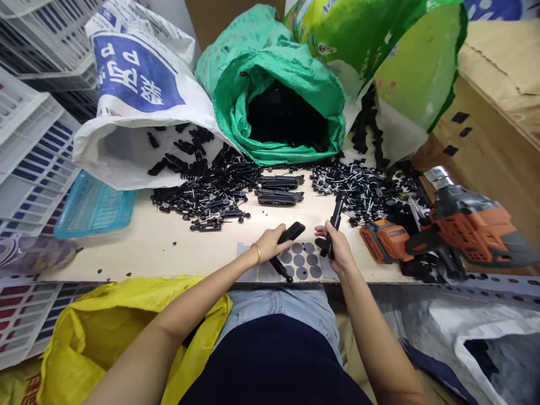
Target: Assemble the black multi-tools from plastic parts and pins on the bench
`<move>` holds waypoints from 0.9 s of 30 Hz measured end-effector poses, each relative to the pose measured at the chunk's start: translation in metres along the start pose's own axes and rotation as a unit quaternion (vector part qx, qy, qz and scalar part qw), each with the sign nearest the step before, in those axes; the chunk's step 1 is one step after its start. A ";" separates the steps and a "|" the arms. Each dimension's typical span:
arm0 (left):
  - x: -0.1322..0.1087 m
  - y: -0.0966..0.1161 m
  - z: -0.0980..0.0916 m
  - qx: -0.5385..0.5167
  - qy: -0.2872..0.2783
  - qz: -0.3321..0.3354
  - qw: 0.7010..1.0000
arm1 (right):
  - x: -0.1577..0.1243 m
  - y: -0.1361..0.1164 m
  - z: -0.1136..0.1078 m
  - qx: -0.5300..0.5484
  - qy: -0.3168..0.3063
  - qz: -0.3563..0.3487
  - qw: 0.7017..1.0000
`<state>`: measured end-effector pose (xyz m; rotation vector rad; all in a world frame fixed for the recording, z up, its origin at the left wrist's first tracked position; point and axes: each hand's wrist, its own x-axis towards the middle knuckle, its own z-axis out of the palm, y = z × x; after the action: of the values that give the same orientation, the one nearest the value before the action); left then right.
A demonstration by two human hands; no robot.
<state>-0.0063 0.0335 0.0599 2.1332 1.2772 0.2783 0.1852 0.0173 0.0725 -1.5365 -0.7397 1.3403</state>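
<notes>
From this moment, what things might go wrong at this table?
The black part in the left hand is close to the front edge of the table; if it slips, it could fall off. Loose parts lie near the lined-up black pieces, so they might mix. The right hand could bump the orange power tool beside it.

Head view — forward and downward.

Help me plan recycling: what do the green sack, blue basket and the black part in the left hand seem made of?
Green sack: probably woven plastic, slightly shiny, with crinkled folds.
Blue basket: likely moulded plastic, satin, with a regular lattice.
Black part: perhaps plastic, smooth with a faint sheen; coated metal isn't ruled out.
</notes>
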 end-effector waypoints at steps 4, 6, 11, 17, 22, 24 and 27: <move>-0.033 0.016 0.011 -0.160 0.010 -0.060 0.985 | -0.022 -0.002 0.020 0.081 -0.054 0.009 0.995; -0.043 0.026 0.015 -0.184 0.020 -0.055 0.981 | -0.027 -0.002 0.029 0.083 -0.069 0.021 0.994; -0.049 0.038 0.018 -0.179 0.072 -0.034 0.981 | -0.030 -0.006 0.034 0.064 -0.068 0.007 0.996; -0.057 0.037 0.020 -0.163 0.033 -0.017 0.986 | -0.032 -0.004 0.033 0.058 -0.101 0.022 0.993; -0.065 0.038 0.021 -0.153 -0.007 -0.047 0.987 | -0.033 0.000 0.033 0.093 -0.142 0.059 0.984; -0.066 0.040 0.020 -0.153 -0.016 -0.048 0.987 | -0.032 0.000 0.032 0.104 -0.150 0.066 0.981; -0.065 0.043 0.016 -0.151 -0.037 -0.055 0.986 | -0.031 0.003 0.033 0.115 -0.138 0.077 0.981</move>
<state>-0.0006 -0.0425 0.0820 1.7956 1.2213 0.3204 0.1463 -0.0028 0.0833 -1.2583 -0.6156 1.7158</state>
